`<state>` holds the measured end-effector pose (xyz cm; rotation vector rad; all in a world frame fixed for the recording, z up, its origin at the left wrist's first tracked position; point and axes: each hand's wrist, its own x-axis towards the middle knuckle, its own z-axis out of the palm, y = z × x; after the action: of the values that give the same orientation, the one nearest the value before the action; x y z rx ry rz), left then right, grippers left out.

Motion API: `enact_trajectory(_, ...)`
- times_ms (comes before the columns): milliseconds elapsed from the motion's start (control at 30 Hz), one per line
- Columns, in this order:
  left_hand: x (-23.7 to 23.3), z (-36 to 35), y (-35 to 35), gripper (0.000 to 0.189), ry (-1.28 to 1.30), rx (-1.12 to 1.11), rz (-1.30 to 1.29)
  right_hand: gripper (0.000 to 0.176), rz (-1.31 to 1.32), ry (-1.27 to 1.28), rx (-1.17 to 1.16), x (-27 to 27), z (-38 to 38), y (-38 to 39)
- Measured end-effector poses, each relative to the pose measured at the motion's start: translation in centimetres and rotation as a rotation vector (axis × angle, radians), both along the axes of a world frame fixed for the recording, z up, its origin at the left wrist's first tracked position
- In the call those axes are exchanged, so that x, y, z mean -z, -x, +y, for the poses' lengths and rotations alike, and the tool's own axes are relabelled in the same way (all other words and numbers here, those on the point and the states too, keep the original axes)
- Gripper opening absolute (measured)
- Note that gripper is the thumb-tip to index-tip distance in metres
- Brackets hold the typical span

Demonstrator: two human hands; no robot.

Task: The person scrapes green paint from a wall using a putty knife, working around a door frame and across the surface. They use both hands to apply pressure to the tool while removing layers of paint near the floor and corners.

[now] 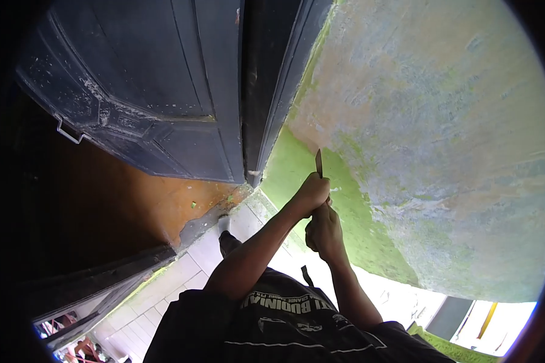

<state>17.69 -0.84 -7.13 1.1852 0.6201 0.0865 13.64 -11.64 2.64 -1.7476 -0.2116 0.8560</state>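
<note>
A scraper with a narrow dark metal blade (319, 162) points up against the wall, its tip near the border between green paint and bare plaster. My left hand (313, 192) is closed around it just below the blade. Directly beneath, my right hand (326, 231) is also closed, wrapped around the lower end of the handle. The handle itself is mostly hidden by my fingers. Green paint (351, 224) covers the lower left strip of the wall, while patchy grey and tan plaster (442, 139) shows over the rest.
A dark panelled door (157, 78) stands ajar on the left, with its frame (278, 103) bordering the wall. Below lie an orange-brown floor (157, 196) and pale tiles (194, 266). My foot (224, 224) is near the threshold. Small green flakes lie on the floor.
</note>
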Motion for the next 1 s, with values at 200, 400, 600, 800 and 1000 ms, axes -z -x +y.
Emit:
enact_trajectory(200,1.4,4.4,0.2,0.018,0.244,0.105,0.138,0.027,0.141,-0.042,-0.060,2.2,3.7,-1.7)
enact_trajectory(400,5.4,2.4,0.3,0.013,-0.147,0.257,-0.230,0.034,0.020,-0.023,-0.056,2.8,2.0,-0.2)
enact_trajectory(600,-0.5,2.3,1.1,0.024,0.052,0.049,0.011,0.030,0.083,-0.057,-0.081,2.1,3.0,-0.4)
enact_trajectory(800,2.7,6.0,-0.2,0.026,0.187,0.096,0.128,0.030,0.183,-0.065,-0.081,3.4,5.1,-2.1)
enact_trajectory(1000,1.1,7.2,0.1,0.014,0.150,0.027,0.148,0.032,-0.119,-0.073,-0.186,5.6,6.5,-2.2)
